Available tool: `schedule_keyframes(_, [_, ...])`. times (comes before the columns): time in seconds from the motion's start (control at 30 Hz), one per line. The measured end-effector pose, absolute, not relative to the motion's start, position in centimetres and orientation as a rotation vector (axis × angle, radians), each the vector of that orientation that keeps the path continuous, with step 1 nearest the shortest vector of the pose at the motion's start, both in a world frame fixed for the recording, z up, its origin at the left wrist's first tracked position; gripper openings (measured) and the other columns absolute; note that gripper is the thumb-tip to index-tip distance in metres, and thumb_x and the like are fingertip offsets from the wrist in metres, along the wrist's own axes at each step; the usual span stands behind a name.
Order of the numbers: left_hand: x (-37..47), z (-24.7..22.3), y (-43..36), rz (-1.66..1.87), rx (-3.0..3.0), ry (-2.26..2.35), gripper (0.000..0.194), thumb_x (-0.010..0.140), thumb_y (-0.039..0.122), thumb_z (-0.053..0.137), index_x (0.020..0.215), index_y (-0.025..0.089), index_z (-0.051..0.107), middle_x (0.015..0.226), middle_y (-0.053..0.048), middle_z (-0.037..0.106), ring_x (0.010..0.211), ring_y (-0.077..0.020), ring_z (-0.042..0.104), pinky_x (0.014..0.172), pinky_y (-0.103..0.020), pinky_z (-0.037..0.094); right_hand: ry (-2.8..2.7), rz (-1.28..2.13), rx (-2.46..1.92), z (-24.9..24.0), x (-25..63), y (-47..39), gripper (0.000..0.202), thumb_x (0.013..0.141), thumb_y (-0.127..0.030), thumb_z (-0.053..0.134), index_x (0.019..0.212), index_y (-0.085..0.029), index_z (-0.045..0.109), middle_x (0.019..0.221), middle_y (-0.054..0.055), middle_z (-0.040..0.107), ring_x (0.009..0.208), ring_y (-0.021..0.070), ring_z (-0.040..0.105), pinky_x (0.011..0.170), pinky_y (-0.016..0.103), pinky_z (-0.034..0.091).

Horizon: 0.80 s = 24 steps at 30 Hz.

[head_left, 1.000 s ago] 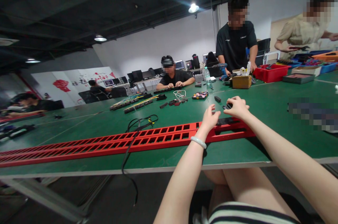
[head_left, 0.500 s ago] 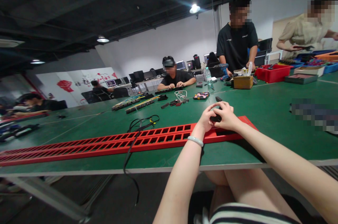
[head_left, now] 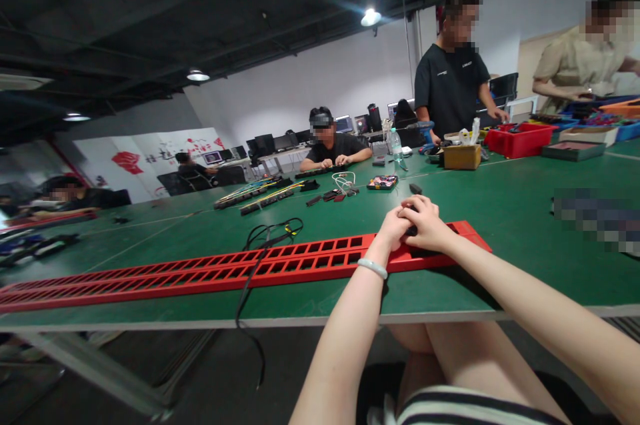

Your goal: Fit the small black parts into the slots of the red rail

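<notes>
My left hand [head_left: 393,227], with a pale bangle at the wrist, and my right hand [head_left: 425,223] meet over the right end of a long red slotted frame [head_left: 473,234]. Both have their fingers closed around a small black piece [head_left: 412,231], mostly covered, so its kind cannot be made out. Just beyond my fingers, a small dark object [head_left: 415,189] lies on the green table. Across the frame's middle runs a black cable [head_left: 239,308], its end hanging over the table's front edge.
Across the table lie strips with coloured wires [head_left: 273,199], a white cable [head_left: 344,179] and a patterned box [head_left: 383,182]. A bottle [head_left: 396,147], a yellow box [head_left: 462,157] and a red bin [head_left: 523,141] stand farther back. Several people are around the tables.
My fingers have closed in tighter, so less of the black piece shows. The standing person in black has moved a hand toward the red bin.
</notes>
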<state>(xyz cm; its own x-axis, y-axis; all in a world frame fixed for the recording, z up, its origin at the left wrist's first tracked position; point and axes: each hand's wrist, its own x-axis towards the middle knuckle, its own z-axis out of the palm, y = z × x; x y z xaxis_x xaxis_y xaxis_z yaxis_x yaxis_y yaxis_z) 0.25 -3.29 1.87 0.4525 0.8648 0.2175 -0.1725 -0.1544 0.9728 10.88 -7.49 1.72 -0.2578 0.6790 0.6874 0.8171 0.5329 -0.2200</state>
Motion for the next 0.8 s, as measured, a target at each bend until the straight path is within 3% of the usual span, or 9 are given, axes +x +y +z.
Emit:
schedule_keyframes(0.5, [0.2,1.2,-2.7,1.157,1.393,0.759,0.029,0.057,0.011,0.051,0.085,0.01,0.061,0.074,-0.004,0.061,0.063,-0.0117,0.053,0.058,-0.024,0.043,-2.031,-0.15,-1.074,1.4,11.2,-6.9,0.056,0.058,-0.033,0.062,0.111,-0.025,0.05,0.114,0.009,0.04,0.114,0.0282,0.029,0.092,0.044,0.029])
schedule_keyframes(0.8, [0.0,0.9,-2.2,1.197,1.363,0.77,0.024,0.06,0.017,0.058,0.082,0.009,0.062,0.07,-0.005,0.061,0.056,-0.0098,0.052,0.052,-0.021,0.04,-2.059,-0.082,-0.936,1.1,11.8,-6.3,0.059,0.059,-0.02,0.055,0.117,-0.016,0.045,0.119,0.013,0.039,0.117,0.0279,0.03,0.099,0.044,0.026])
